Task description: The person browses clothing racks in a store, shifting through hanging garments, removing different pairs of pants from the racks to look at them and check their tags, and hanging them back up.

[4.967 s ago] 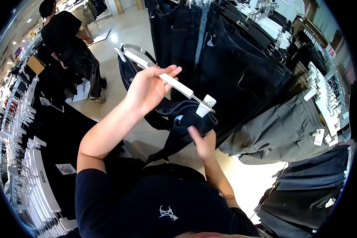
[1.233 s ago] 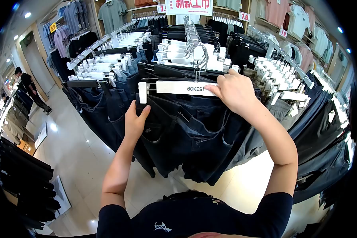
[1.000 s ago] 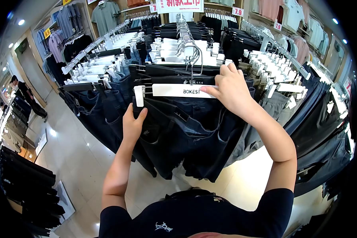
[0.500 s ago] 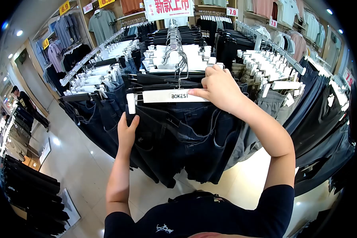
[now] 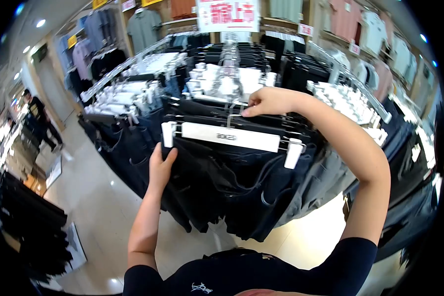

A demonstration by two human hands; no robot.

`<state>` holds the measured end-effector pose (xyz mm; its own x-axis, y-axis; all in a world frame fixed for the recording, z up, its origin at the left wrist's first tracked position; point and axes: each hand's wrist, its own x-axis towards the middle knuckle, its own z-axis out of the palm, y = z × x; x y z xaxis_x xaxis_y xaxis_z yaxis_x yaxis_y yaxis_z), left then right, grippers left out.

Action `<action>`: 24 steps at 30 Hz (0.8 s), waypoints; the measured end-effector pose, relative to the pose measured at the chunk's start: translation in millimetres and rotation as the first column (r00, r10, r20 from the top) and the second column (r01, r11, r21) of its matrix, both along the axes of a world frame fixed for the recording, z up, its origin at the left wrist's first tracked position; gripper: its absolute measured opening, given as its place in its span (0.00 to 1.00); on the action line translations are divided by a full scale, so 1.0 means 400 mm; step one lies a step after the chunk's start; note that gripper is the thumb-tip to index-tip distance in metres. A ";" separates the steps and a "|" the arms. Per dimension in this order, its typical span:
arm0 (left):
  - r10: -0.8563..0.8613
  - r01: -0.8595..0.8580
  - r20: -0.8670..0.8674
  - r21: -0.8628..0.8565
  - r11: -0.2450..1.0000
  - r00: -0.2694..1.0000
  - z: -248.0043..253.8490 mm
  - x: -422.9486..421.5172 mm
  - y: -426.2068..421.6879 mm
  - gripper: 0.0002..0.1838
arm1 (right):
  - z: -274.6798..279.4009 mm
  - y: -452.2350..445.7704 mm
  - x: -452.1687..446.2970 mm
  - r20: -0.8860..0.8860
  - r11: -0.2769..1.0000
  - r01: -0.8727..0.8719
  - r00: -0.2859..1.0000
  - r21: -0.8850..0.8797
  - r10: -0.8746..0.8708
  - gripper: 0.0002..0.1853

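A white clip hanger with black lettering hangs at the front of the middle rail, its white clips holding dark trousers. My left hand pinches the waistband edge of the trousers just below the left clip. Above the hanger bar, my right hand is closed beside the metal hook; whether its fingertips grip the hook or a hanger behind is too blurred to tell. Black hangers sit just behind the white one.
White hangers fill the left rail, and more white hangers the right. Grey trousers hang at right. A person in dark clothes stands far left. Dark garments hang at lower left. A sign is above the middle rail.
My right hand has left the right part of the white hanger bar and moved up by the hook. The bar's right end and right clip now show. My left hand stays at the left clip.
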<state>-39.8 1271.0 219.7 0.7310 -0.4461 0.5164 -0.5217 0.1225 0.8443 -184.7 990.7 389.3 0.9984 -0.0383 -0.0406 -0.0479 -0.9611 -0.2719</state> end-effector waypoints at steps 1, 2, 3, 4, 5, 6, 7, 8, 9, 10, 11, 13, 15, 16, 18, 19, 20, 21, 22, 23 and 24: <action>0.012 -0.012 -0.017 -0.005 1.000 1.000 -0.008 0.002 -0.003 0.12 | -0.012 -0.005 0.018 0.008 0.998 -0.041 0.999 -0.041 0.041 0.34; 0.024 -0.024 -0.032 -0.010 1.000 0.999 -0.015 0.007 -0.003 0.12 | 0.002 0.022 0.014 -0.027 0.996 -0.041 0.999 -0.076 0.039 0.31; 0.071 -0.071 0.005 0.015 0.997 0.997 -0.005 -0.003 -0.001 0.12 | 0.001 0.025 0.018 -0.035 0.991 -0.074 0.997 -0.107 0.071 0.30; 0.114 -0.116 0.043 0.036 0.993 0.993 0.005 -0.012 -0.002 0.12 | 0.001 0.022 0.019 -0.042 0.984 -0.105 0.994 -0.142 0.100 0.28; 0.150 -0.153 0.071 0.038 0.988 0.986 0.001 -0.009 -0.004 0.12 | -0.003 0.028 0.013 -0.015 0.984 -0.110 0.994 -0.138 0.109 0.27; 0.166 -0.171 0.078 0.064 0.983 0.983 -0.001 -0.004 -0.005 0.12 | -0.006 0.031 0.005 0.009 0.985 -0.110 0.994 -0.134 0.113 0.26; 0.155 -0.158 0.056 0.055 0.986 0.986 0.000 -0.004 -0.004 0.12 | -0.003 0.028 0.002 -0.071 0.988 -0.138 0.989 -0.076 0.133 0.26; 0.136 -0.137 0.034 0.048 0.989 0.990 0.000 -0.005 -0.006 0.12 | -0.002 0.026 0.003 -0.084 0.986 -0.148 0.986 -0.078 0.142 0.26; 0.140 -0.141 0.026 0.046 0.989 0.990 -0.005 -0.001 -0.007 0.12 | -0.001 0.023 0.004 -0.082 0.980 -0.182 0.981 -0.080 0.176 0.26; 0.124 -0.124 0.012 0.042 0.991 0.992 -0.011 0.006 -0.007 0.12 | 0.003 0.022 0.003 -0.076 0.974 -0.213 0.975 -0.083 0.207 0.26; 0.108 -0.108 -0.001 0.031 0.994 0.994 -0.011 0.007 -0.009 0.13 | 0.007 0.031 0.000 -0.062 0.978 -0.178 0.983 -0.105 0.172 0.26; 0.133 -0.135 0.027 0.041 0.990 0.991 -0.003 0.002 -0.009 0.13 | 0.011 0.049 -0.007 -0.012 0.986 -0.052 0.999 -0.159 0.051 0.26; 0.150 -0.154 0.061 0.074 0.985 0.987 0.011 0.000 -0.008 0.13 | 0.010 0.034 0.007 0.042 0.985 -0.012 0.999 -0.173 0.019 0.26; 0.149 -0.153 0.061 0.071 0.986 0.987 0.013 0.001 -0.008 0.13 | 0.002 0.013 0.020 0.043 0.984 -0.010 0.999 -0.177 0.018 0.26; 0.163 -0.170 0.078 0.100 0.980 0.984 0.021 0.007 -0.008 0.14 | -0.006 -0.029 0.050 0.092 0.995 -0.015 0.995 -0.100 0.024 0.26; 0.167 -0.176 0.087 0.099 0.979 0.982 0.018 0.013 -0.008 0.14 | -0.014 -0.057 0.066 0.110 0.999 -0.033 0.993 -0.039 0.037 0.27; 0.163 -0.170 0.075 0.099 0.981 0.984 0.020 0.014 -0.007 0.15 | -0.016 -0.072 0.076 0.099 1.000 -0.003 0.995 0.026 0.000 0.28; 0.167 -0.175 0.084 0.094 0.980 0.982 0.022 0.015 -0.007 0.15 | -0.026 -0.091 0.085 0.120 0.996 -0.018 0.993 0.091 0.007 0.29; 0.172 -0.180 0.091 0.089 0.980 0.981 0.020 0.015 -0.007 0.15 | -0.035 -0.109 0.092 0.141 0.987 -0.034 0.990 0.155 0.012 0.30; 0.149 -0.153 0.062 0.069 0.986 0.987 0.015 0.021 -0.009 0.14 | -0.028 -0.105 0.091 0.094 0.973 0.011 0.995 0.230 -0.034 0.30; 0.156 -0.161 0.068 0.073 0.984 0.985 0.008 0.029 -0.012 0.14 | -0.016 -0.104 0.085 0.094 0.981 0.031 0.994 0.192 -0.050 0.31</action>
